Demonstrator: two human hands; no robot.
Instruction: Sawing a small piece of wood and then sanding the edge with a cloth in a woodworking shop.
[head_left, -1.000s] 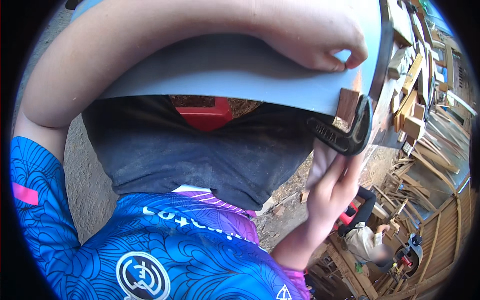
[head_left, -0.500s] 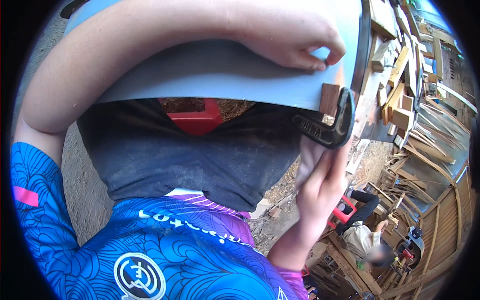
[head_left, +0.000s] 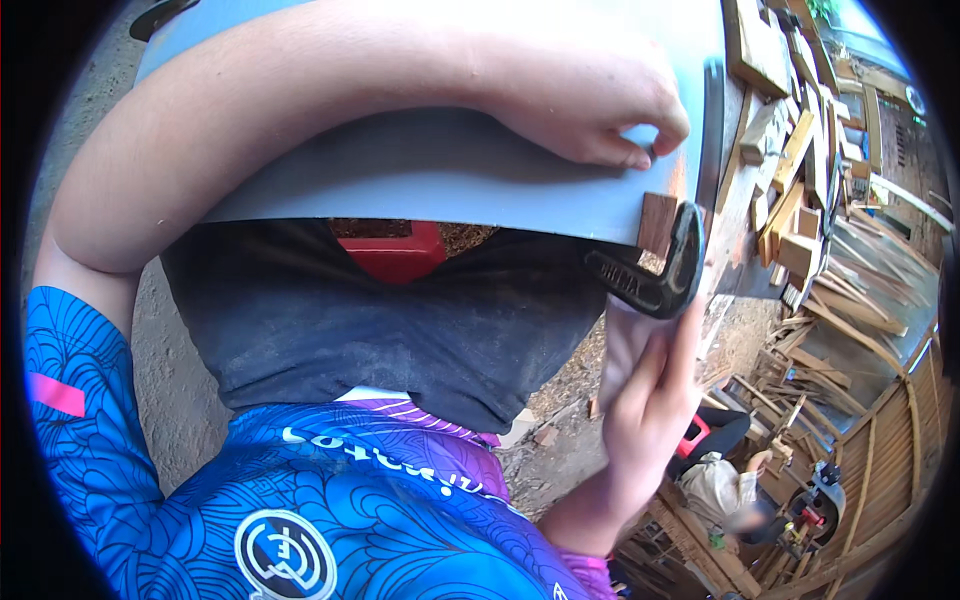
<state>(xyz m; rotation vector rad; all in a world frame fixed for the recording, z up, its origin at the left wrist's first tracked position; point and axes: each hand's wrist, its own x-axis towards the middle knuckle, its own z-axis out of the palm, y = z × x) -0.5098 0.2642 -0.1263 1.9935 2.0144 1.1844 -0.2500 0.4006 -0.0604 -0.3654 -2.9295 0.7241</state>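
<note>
My left arm reaches across a pale blue-grey sheet [head_left: 430, 185]. Near the sheet's right end, my left hand [head_left: 610, 105] is closed in a pinch, thumb and forefinger meeting low over the surface; what they hold, if anything, is too small to make out. A small brown wood block [head_left: 657, 222] sits at the sheet's near right corner. Against it is a black metal clamp [head_left: 650, 283] with a bent, hook-like frame. Below the clamp, my right hand [head_left: 645, 405] reaches up and grips it from underneath, its fingertips hidden behind the frame.
A red plastic stool [head_left: 395, 255] shows between my legs, under the sheet. Wooden offcuts [head_left: 790, 170] lie piled beyond the sheet's right end, with loose strips [head_left: 870, 290] farther off. Another person [head_left: 718, 490] sits at work at the lower right.
The sheet, clamp and both hands appear slightly lower in the picture as the view shifts. Both hands keep nearly the same pose, and the clamp stays by the block.
</note>
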